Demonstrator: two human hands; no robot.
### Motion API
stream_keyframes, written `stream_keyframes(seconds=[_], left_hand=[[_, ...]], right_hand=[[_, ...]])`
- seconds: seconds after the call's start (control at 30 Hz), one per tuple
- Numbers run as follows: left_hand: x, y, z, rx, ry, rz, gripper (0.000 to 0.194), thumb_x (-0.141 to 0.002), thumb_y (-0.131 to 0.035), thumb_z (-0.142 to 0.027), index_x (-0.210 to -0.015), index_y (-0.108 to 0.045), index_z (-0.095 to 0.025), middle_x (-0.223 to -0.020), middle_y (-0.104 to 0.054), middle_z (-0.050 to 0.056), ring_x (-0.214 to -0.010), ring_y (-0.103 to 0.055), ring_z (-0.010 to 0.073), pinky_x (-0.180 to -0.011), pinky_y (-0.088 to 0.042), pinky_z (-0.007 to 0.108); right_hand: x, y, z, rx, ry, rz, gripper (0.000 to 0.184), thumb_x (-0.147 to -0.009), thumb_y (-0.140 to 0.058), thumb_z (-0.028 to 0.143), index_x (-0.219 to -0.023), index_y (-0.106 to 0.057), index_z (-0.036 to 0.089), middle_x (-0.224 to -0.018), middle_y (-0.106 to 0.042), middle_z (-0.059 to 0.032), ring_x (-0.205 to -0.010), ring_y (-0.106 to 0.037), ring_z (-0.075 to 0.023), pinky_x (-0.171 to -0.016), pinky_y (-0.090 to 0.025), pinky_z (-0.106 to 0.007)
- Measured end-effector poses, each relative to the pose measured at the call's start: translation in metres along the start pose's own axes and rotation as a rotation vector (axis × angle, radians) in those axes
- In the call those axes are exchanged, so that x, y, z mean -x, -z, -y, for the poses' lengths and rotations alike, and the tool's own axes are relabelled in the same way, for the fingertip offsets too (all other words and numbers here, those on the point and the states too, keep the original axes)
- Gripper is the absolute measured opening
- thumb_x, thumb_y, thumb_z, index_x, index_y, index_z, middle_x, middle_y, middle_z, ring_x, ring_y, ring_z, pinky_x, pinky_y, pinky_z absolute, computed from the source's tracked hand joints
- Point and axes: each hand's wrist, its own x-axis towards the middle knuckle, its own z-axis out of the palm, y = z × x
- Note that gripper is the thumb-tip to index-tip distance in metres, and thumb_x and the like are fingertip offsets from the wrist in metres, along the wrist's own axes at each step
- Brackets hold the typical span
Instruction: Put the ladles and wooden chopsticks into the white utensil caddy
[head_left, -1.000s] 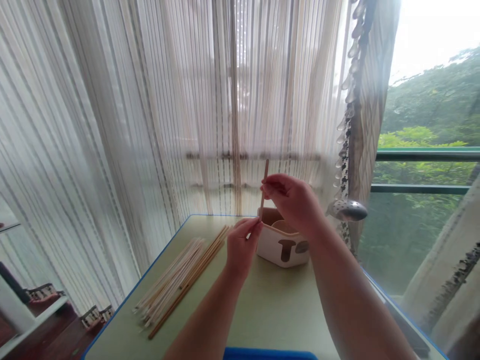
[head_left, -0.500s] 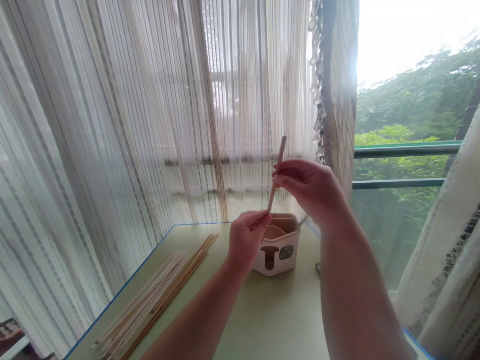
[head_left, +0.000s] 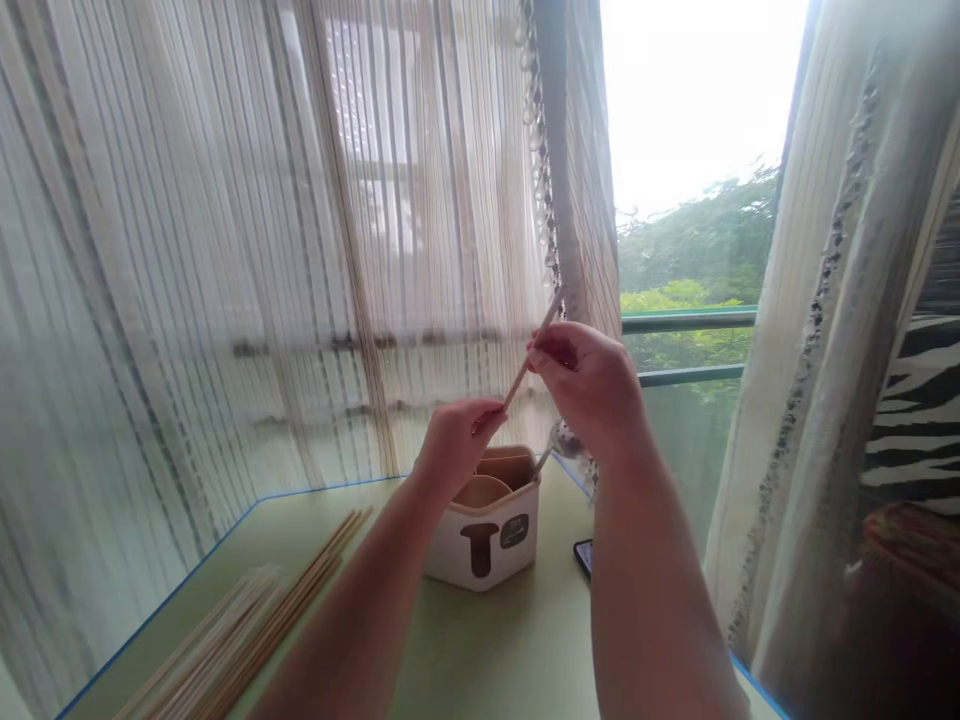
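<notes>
A slim wooden chopstick [head_left: 519, 380] slants up to the right between my two hands. My left hand [head_left: 456, 445] pinches its lower end, while the fingers of my right hand [head_left: 589, 385] are closed on its upper part, with the tip showing above. Below my hands stands a white, angular utensil holder [head_left: 444, 548] with a brown inside, partitions and a T-shaped opening in its front. A grey utensil handle [head_left: 543, 460] leans out over its right rim; a rounded part is partly seen behind my right forearm.
Pale and darker chopsticks [head_left: 251, 625] lie in a loose bundle at the left of the light green table [head_left: 480, 660], which has a blue edge. A phone [head_left: 582, 557] lies partly behind my right forearm. Sheer curtains [head_left: 225, 250] hang close behind the table; a railing [head_left: 686, 321] shows outside.
My view has turned to the right, so the holder and chopsticks appear further left and lower. The held chopstick leans more to the right. Both hands keep their hold on it.
</notes>
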Motion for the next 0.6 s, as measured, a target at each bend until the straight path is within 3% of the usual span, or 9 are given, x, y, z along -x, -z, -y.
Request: stream_keyframes(seconds=[0.23,0.6], left_hand=[[0.003,0.001,0.001,0.016,0.001,0.009,0.012,-0.080,-0.059,-0.024,-0.085,-0.067,-0.018,-0.079,-0.070,0.003,-0.072,-0.065,0.0139,-0.067,-0.050,0.024],[0.005,-0.003,0.010,0.094,0.002,0.005,0.011,-0.079,-0.059,-0.023,-0.083,-0.067,-0.017,-0.076,-0.070,0.001,-0.070,-0.064,0.0120,-0.067,-0.048,0.022]], right_hand=[[0.006,-0.003,0.017,0.139,0.087,0.037,0.016,-0.074,-0.054,0.014,-0.084,-0.066,0.018,-0.075,-0.068,-0.0004,-0.070,-0.063,-0.0133,-0.068,-0.049,-0.028],[0.005,-0.011,0.009,0.141,0.094,0.066,0.015,-0.074,-0.054,0.015,-0.083,-0.065,0.017,-0.075,-0.067,-0.0011,-0.071,-0.062,-0.0141,-0.068,-0.048,-0.030]])
